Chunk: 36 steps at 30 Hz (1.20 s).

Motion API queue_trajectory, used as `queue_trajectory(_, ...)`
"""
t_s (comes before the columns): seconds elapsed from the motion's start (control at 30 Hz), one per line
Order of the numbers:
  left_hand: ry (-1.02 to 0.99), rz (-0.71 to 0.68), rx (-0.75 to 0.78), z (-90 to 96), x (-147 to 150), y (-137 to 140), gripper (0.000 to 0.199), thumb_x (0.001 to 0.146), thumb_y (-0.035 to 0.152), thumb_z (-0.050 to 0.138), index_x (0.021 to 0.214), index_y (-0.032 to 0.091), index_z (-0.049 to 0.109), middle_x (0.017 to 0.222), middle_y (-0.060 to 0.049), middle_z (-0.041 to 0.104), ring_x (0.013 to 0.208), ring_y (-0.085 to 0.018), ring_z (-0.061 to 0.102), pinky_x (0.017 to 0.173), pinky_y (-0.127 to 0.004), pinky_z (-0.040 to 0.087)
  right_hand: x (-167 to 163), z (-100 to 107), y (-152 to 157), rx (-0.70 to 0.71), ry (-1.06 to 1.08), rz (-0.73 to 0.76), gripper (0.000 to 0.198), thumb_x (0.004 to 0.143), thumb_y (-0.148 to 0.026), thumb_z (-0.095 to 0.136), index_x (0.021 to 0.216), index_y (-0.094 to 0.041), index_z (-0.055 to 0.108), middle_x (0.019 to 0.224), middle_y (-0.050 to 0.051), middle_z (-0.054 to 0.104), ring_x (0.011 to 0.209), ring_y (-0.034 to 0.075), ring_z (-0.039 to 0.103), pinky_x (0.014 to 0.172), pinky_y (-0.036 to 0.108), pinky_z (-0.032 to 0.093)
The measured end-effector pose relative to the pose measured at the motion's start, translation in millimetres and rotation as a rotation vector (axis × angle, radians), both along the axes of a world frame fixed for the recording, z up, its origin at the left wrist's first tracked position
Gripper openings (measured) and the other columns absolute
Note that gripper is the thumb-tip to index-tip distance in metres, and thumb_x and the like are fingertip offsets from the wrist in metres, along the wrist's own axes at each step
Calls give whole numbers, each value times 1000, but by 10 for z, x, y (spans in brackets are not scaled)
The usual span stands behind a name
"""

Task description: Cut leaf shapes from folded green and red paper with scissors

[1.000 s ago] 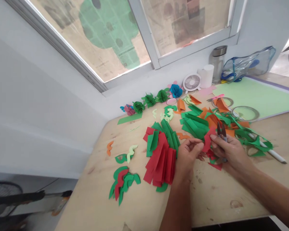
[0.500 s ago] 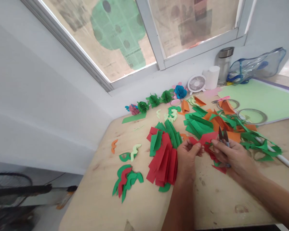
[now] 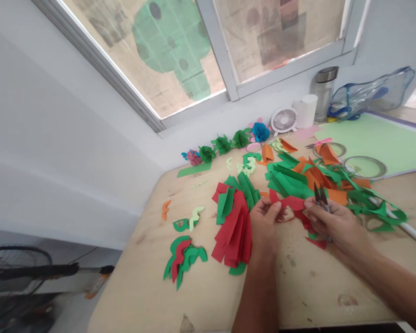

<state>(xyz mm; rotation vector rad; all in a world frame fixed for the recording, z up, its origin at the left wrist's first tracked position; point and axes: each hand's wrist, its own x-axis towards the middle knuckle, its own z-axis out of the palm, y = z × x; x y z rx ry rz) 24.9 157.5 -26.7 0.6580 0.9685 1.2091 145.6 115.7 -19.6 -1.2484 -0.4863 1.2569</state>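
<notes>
Between my two hands stretches a piece of red paper (image 3: 293, 203). My left hand (image 3: 266, 224) pinches its left part between thumb and fingers. At the paper's right end, my right hand (image 3: 331, 223) grips it with the fingertips while also holding scissors (image 3: 321, 196), their dark blades pointing up. Just left of my left hand lies a fanned stack of folded red paper strips (image 3: 233, 231), with green folded strips (image 3: 248, 188) behind it. Red and green scraps lie on the table under and beside my right hand.
On the wooden table (image 3: 142, 277), cut green and red curved pieces (image 3: 189, 259) lie at the left. Green and orange scraps (image 3: 319, 178), tape rolls (image 3: 364, 167) and a white pen-like stick (image 3: 414, 233) are on the right. Paper flowers, a small fan (image 3: 284, 120) and a bottle (image 3: 324, 95) stand at the back.
My left hand has shifted a little left, away from my right hand. More of the red paper now shows between them. My right hand stays in nearly the same place with the scissors.
</notes>
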Motion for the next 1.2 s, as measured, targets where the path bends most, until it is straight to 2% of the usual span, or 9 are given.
queue_trajectory(0.1,-13,86,2,-1,-11,12,21,59,27,74,65,16,56,53,2,60,51,-10,57,54,-21,43,-9,-54,-5,4,-44,52,37,59,-47,81,70,-18,61,48,-6,43,41,6,30,36,19,19)
queue_trajectory(0.2,-20,93,-9,-18,10,6,25,59,30,75,67,16,57,55,2,60,51,-10,57,55,-22,44,-20,-66,-9,4,-59,53,35,59,-46,81,70,-18,62,48,-6,44,41,6,32,37,19,20)
queue_trajectory(0.37,27,-147,30,-65,89,-47,27,59,32,76,74,13,63,62,-3,64,53,-11,57,53,-23,43,-24,-39,-14,-21,-36,9,35,60,-46,80,67,-19,60,46,-7,43,41,6,32,37,18,20)
queue_trajectory(0.43,48,-176,47,-72,104,-65,23,60,30,75,69,13,62,61,-2,63,53,-11,56,52,-23,42,-22,-40,-12,0,-37,21,34,61,-46,80,65,-19,59,48,-6,44,42,7,34,38,19,21)
queue_trajectory(0.7,7,-67,-10,-93,92,-35,23,57,28,76,64,15,58,56,1,60,51,-10,55,56,-24,43,-49,-92,-19,15,-92,185,37,62,-50,78,71,-19,59,48,-8,39,41,7,26,39,20,17)
queue_trajectory(0.83,-37,-21,-18,-96,84,-14,27,56,29,76,66,16,55,58,1,60,50,-10,55,56,-24,45,-61,-118,-36,-13,-114,278,34,63,-45,79,70,-20,57,50,-9,36,41,6,24,39,20,15)
queue_trajectory(0.93,-69,18,-18,-59,58,-4,27,56,27,75,69,17,54,58,1,61,52,-12,58,56,-24,45,-45,-109,-41,25,-90,296,30,72,-46,73,71,-19,58,50,-9,35,42,6,23,39,21,15)
queue_trajectory(1.1,-75,92,10,-28,3,18,24,56,23,75,71,16,56,60,2,61,52,-9,56,54,-21,43,-8,-59,-48,95,-57,275,36,83,-53,57,77,-18,62,57,-4,48,42,7,28,40,22,17)
queue_trajectory(1.2,-58,101,16,-23,-18,22,23,56,21,75,71,15,59,63,2,63,53,-8,56,58,-21,44,-8,-48,-54,59,-103,302,42,83,-57,54,68,-18,59,53,-4,44,42,7,28,40,22,17)
